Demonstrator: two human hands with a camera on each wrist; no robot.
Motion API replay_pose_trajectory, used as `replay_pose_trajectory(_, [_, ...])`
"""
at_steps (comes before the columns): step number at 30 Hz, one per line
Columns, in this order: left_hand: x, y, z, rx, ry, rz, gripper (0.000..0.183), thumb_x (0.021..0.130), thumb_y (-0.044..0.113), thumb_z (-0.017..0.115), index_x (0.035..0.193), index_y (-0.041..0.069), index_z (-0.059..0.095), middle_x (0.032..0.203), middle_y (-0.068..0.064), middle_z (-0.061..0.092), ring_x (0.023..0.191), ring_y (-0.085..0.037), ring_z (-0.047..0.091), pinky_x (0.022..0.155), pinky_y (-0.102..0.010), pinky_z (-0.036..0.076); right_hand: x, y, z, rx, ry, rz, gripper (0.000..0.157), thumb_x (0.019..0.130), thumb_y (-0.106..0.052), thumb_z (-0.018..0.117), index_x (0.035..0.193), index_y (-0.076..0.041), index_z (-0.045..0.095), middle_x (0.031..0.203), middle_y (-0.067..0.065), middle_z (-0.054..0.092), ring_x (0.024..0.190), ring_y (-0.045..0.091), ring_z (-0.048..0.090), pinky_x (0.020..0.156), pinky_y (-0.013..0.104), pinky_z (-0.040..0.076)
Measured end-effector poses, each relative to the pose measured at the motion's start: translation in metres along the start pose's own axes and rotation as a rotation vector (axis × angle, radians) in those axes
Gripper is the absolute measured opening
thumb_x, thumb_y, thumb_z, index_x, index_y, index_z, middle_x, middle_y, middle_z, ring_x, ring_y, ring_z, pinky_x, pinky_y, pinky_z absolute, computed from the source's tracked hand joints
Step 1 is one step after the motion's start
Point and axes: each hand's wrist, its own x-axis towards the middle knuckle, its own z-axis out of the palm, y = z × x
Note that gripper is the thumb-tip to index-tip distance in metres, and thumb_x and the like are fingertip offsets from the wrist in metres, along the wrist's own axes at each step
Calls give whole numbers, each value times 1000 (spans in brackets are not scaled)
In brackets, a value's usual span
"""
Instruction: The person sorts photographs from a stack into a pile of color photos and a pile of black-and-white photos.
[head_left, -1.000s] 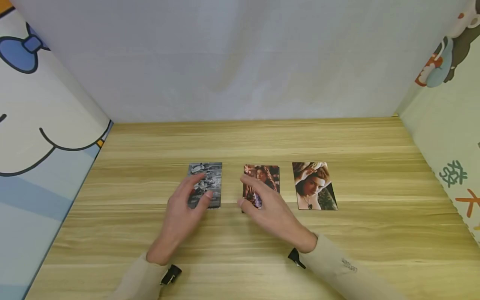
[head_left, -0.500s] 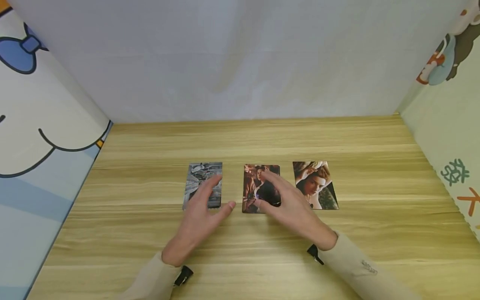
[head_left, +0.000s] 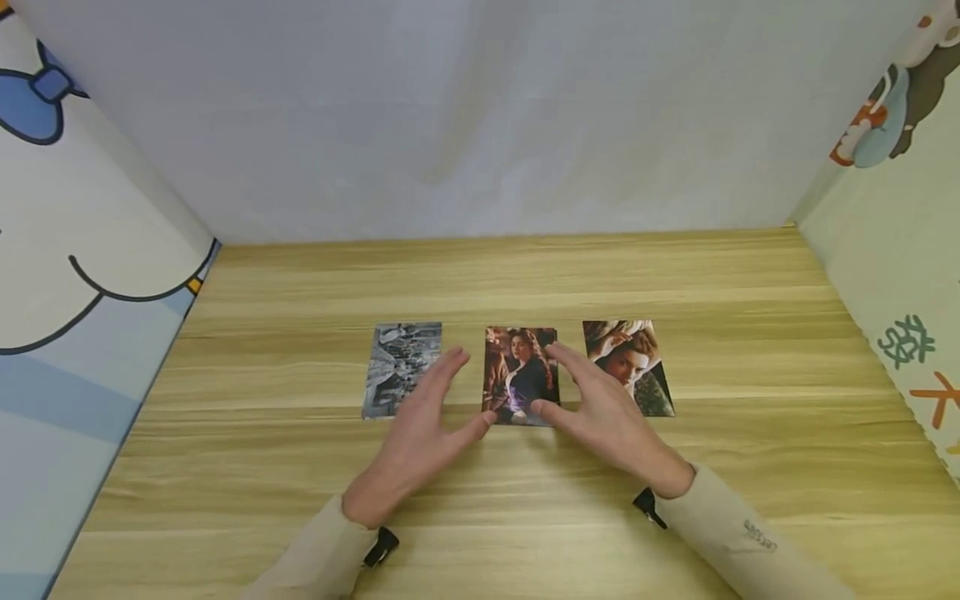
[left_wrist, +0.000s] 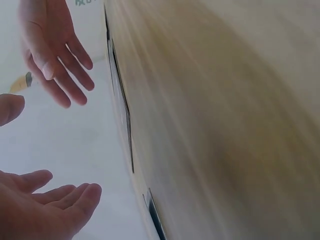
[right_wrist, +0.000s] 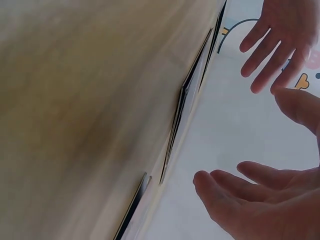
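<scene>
Three picture cards or small card stacks lie in a row on the wooden table. At the left is a black-and-white card (head_left: pixel 401 358), in the middle a dark reddish portrait card (head_left: pixel 519 379), at the right a brown-toned portrait card (head_left: pixel 654 385). My left hand (head_left: pixel 416 437) hovers with relaxed, spread fingers between the left and middle cards. Over the gap between the middle and right cards is my right hand (head_left: pixel 611 417), its fingers likewise relaxed. Neither hand holds anything. In the right wrist view, the middle stack (right_wrist: pixel 181 102) shows layered edges, with both hands apart from it.
The wood-grain table (head_left: pixel 300 292) ends at a pale back wall (head_left: pixel 480 125). Cartoon-printed panels, a left one (head_left: pixel 90 208) and a right one (head_left: pixel 885 275), stand at the sides. Black straps (head_left: pixel 381 547) show at the sleeve cuffs.
Both hands have moved to the right. The right hand has left its place over the middle card, now mostly uncovered, and the left has drifted off the black-and-white card. The cards look unmoved.
</scene>
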Motion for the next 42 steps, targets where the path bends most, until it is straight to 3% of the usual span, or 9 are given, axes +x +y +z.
replay_pose_trajectory(7, [7,3,3,35,-37,14,88,91,44,76,159,5,37,167,-16,30,151,-38,31,119,-64,28,2,3,-3,-5,-40,37,82,92,-35,78,158,-7,40,158,21,44,136,45,51,108,64,44])
replay_pose_trajectory(12, [11,5,3,38,-71,-32,88,91,45,76,160,8,37,168,-15,29,152,-37,29,119,-65,27,4,7,-5,6,-73,69,81,93,-38,76,159,-7,39,152,24,50,124,45,60,99,62,53])
replay_pose_trajectory(16, [16,6,4,38,-105,-66,87,90,44,76,160,10,37,168,-16,28,152,-37,29,119,-65,27,6,9,-7,15,-99,84,81,95,-39,73,159,-4,37,147,28,53,127,46,58,102,62,51])
replay_pose_trajectory(24, [26,5,8,62,-135,-102,83,90,41,77,157,6,41,152,-18,50,132,-36,54,109,-58,46,9,11,-8,5,-133,97,82,95,-38,72,157,2,37,138,32,59,125,44,60,101,59,52])
replay_pose_trajectory(32, [30,3,10,68,-170,-115,81,92,40,75,155,2,42,134,-20,62,117,-33,62,97,-52,55,11,11,-10,6,-158,118,80,95,-39,70,156,3,39,130,25,65,115,38,65,92,53,57])
replay_pose_trajectory(42, [33,3,13,74,-210,-115,81,93,39,73,156,0,41,145,-24,55,130,-40,55,109,-56,46,12,11,-8,19,-165,129,80,95,-38,70,155,5,39,130,26,66,117,38,65,93,52,58])
